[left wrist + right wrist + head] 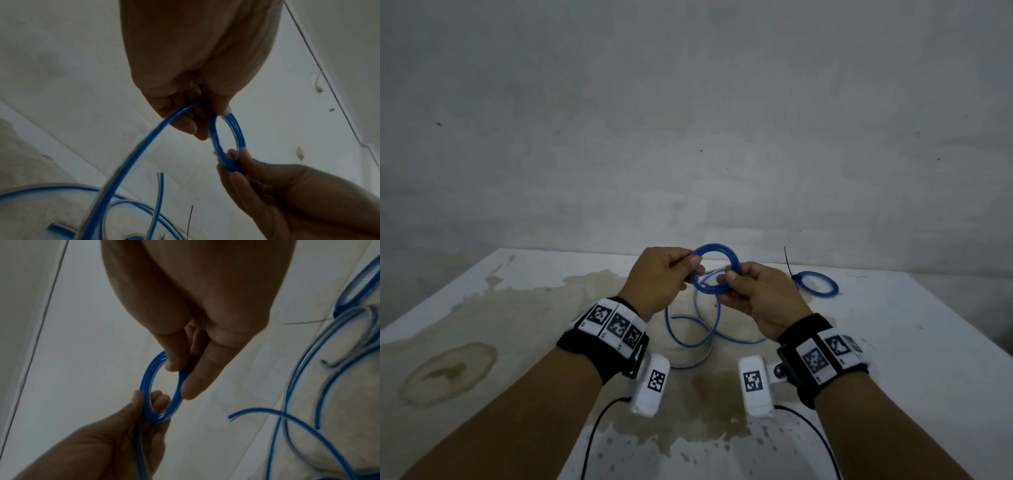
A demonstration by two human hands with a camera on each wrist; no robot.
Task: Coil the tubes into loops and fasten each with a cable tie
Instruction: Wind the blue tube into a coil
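From the head we look forward and down over both forearms at the worktop (893,342) and the wall behind it. Each wrist camera sits very near its own palm and looks up along the fingers. All three views share the blue tube coil (714,251) (236,129) (148,378) held between the hands.

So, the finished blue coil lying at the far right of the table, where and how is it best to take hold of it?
Probably take the finished coil at its near right arc, coming from above with thumb and finger. It lies flat on the table, and the cable tie stands up at its left side, so that side is less free.
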